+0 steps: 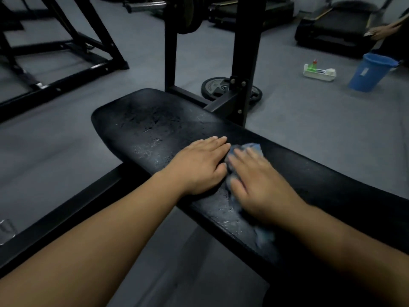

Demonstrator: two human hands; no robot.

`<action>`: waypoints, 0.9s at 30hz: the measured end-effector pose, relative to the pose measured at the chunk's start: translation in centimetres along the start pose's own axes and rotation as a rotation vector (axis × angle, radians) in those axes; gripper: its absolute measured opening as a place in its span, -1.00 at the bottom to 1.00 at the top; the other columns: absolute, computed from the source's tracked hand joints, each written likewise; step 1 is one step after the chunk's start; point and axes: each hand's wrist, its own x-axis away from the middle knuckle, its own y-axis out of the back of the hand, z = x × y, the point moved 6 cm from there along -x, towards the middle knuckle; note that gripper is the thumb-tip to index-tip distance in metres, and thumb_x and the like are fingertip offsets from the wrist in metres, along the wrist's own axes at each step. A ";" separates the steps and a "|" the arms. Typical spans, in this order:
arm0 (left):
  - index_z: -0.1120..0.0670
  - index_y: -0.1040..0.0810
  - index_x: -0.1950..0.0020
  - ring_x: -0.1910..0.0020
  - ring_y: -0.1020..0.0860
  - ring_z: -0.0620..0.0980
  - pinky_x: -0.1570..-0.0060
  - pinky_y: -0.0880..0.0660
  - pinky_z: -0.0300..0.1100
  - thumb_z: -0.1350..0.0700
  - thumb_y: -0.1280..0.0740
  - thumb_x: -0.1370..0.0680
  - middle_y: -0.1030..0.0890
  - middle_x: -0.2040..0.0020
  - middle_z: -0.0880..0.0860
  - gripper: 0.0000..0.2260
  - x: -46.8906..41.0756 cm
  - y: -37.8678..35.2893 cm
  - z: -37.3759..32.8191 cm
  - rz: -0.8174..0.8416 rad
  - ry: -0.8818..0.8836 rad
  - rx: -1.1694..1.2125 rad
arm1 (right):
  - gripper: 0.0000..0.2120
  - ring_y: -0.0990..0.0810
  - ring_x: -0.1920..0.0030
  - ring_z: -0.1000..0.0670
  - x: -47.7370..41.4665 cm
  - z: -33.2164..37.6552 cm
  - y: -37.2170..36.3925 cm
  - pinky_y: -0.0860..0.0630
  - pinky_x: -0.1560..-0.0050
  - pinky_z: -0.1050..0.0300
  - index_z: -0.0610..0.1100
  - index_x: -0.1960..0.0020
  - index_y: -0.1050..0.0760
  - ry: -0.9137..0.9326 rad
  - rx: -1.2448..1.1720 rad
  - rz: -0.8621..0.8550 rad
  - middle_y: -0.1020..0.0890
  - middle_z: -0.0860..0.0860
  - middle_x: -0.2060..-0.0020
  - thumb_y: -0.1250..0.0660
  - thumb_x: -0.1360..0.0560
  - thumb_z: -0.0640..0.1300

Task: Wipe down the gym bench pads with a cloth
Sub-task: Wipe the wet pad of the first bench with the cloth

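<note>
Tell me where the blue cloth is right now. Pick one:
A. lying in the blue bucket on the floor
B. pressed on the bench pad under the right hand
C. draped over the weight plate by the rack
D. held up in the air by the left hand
B: the blue cloth shows from under the flat fingers of the right hand on the bench pad, while the left hand lies flat on the pad beside it.
</note>
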 end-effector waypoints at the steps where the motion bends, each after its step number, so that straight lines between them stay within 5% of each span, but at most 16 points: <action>1: 0.02 -0.10 -0.64 -0.61 0.01 -0.09 -0.57 0.08 -0.14 -0.13 0.07 -0.59 -0.04 -0.65 -0.03 -0.39 -0.1 -0.1 0.1 -0.005 -0.008 -0.002 | -0.37 -0.10 -0.55 -0.01 2.2 1.2 0.6 0.23 -0.46 0.36 -0.13 -0.55 -0.25 0.091 -0.032 0.043 -0.25 -0.02 -0.55 -0.02 -0.54 0.11; 4: 0.03 -0.11 -0.63 -0.61 0.00 -0.07 -0.57 0.07 -0.12 -0.12 0.09 -0.55 -0.05 -0.65 -0.01 -0.35 -0.3 -0.2 0.2 -0.015 -0.022 -0.015 | -0.36 -0.03 -0.57 0.12 2.8 -2.6 1.5 0.09 -0.47 0.31 0.08 -0.60 -0.12 0.043 0.005 0.059 -0.11 0.17 -0.56 0.06 -0.54 0.20; 8: 0.04 -0.09 -0.64 -0.61 0.01 -0.07 -0.57 0.07 -0.13 -0.11 0.09 -0.57 -0.04 -0.65 0.00 -0.37 -0.4 -0.2 0.3 0.000 -0.031 0.009 | -0.34 -0.32 -0.44 -0.14 -4.4 -5.9 0.4 -0.21 -0.46 0.00 -0.11 -0.48 -0.33 -0.274 0.067 -0.011 -0.39 -0.08 -0.45 0.10 -0.48 0.13; 13: 0.03 -0.11 -0.63 -0.61 -0.01 -0.07 -0.57 0.05 -0.12 -0.03 -0.03 -0.68 -0.06 -0.64 -0.01 -0.50 -0.4 0.1 2.0 -0.034 0.023 -0.027 | -0.38 -0.16 -0.54 -0.05 -0.2 1.0 -0.1 -0.09 -0.56 0.00 -0.08 -0.56 -0.22 0.085 -0.019 0.075 -0.25 0.02 -0.54 0.02 -0.55 0.11; 16: 0.04 -0.09 -0.63 -0.61 0.00 -0.08 -0.57 0.05 -0.11 -0.05 0.00 -0.68 -0.04 -0.64 -0.01 -0.48 -0.4 0.0 2.7 -0.037 0.026 -0.027 | -0.38 -0.10 -0.57 0.02 -1.3 -3.0 1.0 -0.02 -0.51 0.18 -0.01 -0.60 -0.15 -0.053 0.036 0.034 -0.18 0.05 -0.58 0.02 -0.56 0.12; 19: 0.03 -0.11 -0.63 -0.61 -0.01 -0.09 -0.57 0.06 -0.14 -0.11 0.10 -0.58 -0.06 -0.64 -0.02 -0.39 -0.4 0.1 2.4 -0.028 0.017 -0.013 | -0.41 -0.20 -0.52 -0.14 -5.8 -4.0 -0.5 -0.04 -0.53 0.05 -0.13 -0.53 -0.26 -0.253 0.066 -0.015 -0.31 -0.10 -0.52 0.01 -0.58 0.09; 24: 0.04 -0.10 -0.63 -0.60 0.01 -0.11 -0.55 0.10 -0.20 -0.01 -0.03 -0.68 -0.05 -0.64 -0.02 -0.50 -0.2 0.2 2.7 -0.032 0.013 0.007 | -0.29 -0.04 -0.59 -0.01 -0.5 1.7 -0.2 0.07 -0.56 0.12 -0.04 -0.59 -0.15 0.103 -0.033 0.083 -0.14 0.02 -0.59 0.15 -0.50 0.19; 27: 0.03 -0.09 -0.64 -0.61 0.02 -0.11 -0.55 0.10 -0.19 -0.08 0.09 -0.61 -0.04 -0.64 -0.03 -0.42 -0.3 0.1 2.7 -0.022 0.021 -0.005 | -0.38 -0.08 -0.57 0.05 -0.2 -1.7 0.8 0.03 -0.48 0.21 0.04 -0.59 -0.17 0.034 0.030 0.071 -0.15 0.11 -0.58 0.04 -0.55 0.14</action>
